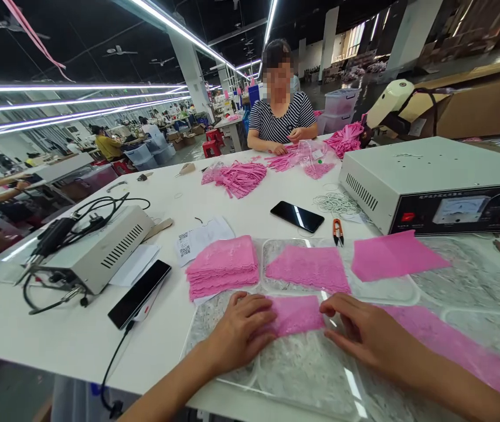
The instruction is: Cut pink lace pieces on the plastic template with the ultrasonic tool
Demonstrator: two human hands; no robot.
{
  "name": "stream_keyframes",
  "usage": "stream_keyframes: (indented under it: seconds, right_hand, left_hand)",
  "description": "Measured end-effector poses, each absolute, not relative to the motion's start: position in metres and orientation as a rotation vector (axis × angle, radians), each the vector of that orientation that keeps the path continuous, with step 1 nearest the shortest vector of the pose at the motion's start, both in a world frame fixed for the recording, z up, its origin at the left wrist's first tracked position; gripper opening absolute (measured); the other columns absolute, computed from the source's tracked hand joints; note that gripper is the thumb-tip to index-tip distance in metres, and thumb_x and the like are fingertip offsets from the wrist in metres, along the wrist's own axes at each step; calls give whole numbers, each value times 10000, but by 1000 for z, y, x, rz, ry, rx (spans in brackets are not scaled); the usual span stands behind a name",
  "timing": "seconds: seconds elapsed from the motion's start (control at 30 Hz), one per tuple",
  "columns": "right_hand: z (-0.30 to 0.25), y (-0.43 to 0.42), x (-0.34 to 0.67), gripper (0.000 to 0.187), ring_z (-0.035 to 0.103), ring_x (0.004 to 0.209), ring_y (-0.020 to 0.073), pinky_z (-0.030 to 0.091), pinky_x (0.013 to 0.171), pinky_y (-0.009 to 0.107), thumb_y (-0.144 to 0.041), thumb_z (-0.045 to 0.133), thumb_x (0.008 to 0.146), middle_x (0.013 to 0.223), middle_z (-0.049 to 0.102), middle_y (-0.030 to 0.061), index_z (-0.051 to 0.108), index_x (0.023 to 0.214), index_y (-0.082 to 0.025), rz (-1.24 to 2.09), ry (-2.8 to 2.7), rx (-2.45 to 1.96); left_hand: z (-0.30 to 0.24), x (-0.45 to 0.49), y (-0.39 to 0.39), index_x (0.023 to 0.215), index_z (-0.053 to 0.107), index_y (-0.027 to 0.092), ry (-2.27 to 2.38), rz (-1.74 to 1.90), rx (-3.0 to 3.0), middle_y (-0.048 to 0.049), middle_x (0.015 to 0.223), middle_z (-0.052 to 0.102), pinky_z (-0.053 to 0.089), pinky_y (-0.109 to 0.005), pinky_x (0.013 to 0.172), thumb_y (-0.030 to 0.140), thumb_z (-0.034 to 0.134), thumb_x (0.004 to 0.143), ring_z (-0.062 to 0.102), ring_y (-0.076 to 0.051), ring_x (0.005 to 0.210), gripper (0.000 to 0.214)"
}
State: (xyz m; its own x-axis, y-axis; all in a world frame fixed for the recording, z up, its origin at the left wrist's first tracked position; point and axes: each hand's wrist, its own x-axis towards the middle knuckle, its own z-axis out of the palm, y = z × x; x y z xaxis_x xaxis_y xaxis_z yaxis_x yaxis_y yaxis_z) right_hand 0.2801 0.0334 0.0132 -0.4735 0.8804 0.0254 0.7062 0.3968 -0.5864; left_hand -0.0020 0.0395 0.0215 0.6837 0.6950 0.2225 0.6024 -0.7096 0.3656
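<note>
A small pink lace fabric piece [298, 315] lies on a clear plastic sheet [302, 375] in front of me. My left hand [246, 327] rests on its left end, fingers stretched out and slightly bent. At the opposite end is my right hand [357, 328], thumb and forefinger apart beside the fabric's right edge. Just beyond my left hand sits a stack of pink lace pieces [223, 266]. Another pink lace piece [306, 266] and a plain pink piece [394, 256] lie farther back on the sheet. Partly behind my right forearm runs a long pink strip [456, 346].
Orange-handled thread snips [337, 231] and a phone [297, 215] lie behind the sheet. Metal control boxes stand left [100, 249] and right [434, 181]. A second phone [139, 293] has a cable. Across the table, a person in stripes [281, 123] handles pink strips [280, 161].
</note>
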Motion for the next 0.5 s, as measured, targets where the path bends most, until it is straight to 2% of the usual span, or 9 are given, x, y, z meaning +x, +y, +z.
stream_keyframes:
  seconds: [0.07,0.17,0.33,0.5]
  right_hand:
    - [14,31,277,212,608,757,182,489,686,303,-278,517,868,1016,627,60,572,1066,-226,718,-2327,-1324]
    - [13,40,268,183,615,718,173,499,664,295,-262,467,907,943,640,64,608,1011,-207,663,-2311,-1307]
    - [4,58,255,202,627,774,179,506,690,298,-187,460,905,943,640,61,646,979,-214,605,-2365,-1182]
    - [-9,55,254,238,610,747,184,503,641,305,-146,404,921,913,621,81,626,844,-183,470,-2389,-1049]
  left_hand:
    - [23,-4,37,1151,608,210,1023,460,2628,-102,1250,616,332,-449,1046,396,573,908,534,-241,1203,308]
    - [26,-7,33,1199,582,206,1024,378,2606,-118,1301,581,297,-492,1083,464,610,866,493,-271,1257,422]
    - [27,-12,30,1183,602,213,1048,295,2618,-125,1373,520,295,-509,1098,357,548,913,465,-268,1294,310]
    - [27,-16,28,1242,577,199,1042,164,2655,-150,1430,451,233,-558,1122,361,591,885,411,-303,1337,392]
